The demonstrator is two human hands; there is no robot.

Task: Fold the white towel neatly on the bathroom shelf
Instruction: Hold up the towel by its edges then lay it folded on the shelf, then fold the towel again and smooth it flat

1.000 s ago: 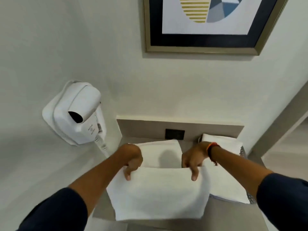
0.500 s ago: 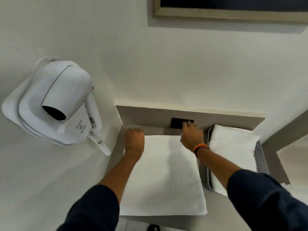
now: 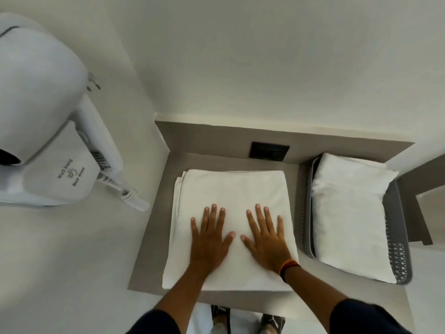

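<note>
The white towel [image 3: 231,191] lies folded into a flat rectangle on the grey shelf [image 3: 159,225], with layered edges showing at its far left corner. My left hand [image 3: 209,239] rests palm down on the towel's near half, fingers spread. My right hand [image 3: 267,239] lies flat beside it, also spread, with a dark and orange band at the wrist. Neither hand grips the cloth.
A grey perforated basket [image 3: 397,237] holding another folded white towel [image 3: 349,213] stands right of the towel. A black wall socket [image 3: 269,150] sits on the shelf's back panel. A white wall hair dryer [image 3: 45,131] with coiled cord hangs at left. Shoes [image 3: 248,320] show below the shelf edge.
Both hands pulled back from the towel's far edge to its near half and now lie flat with fingers spread. The camera tilted further down over the shelf.
</note>
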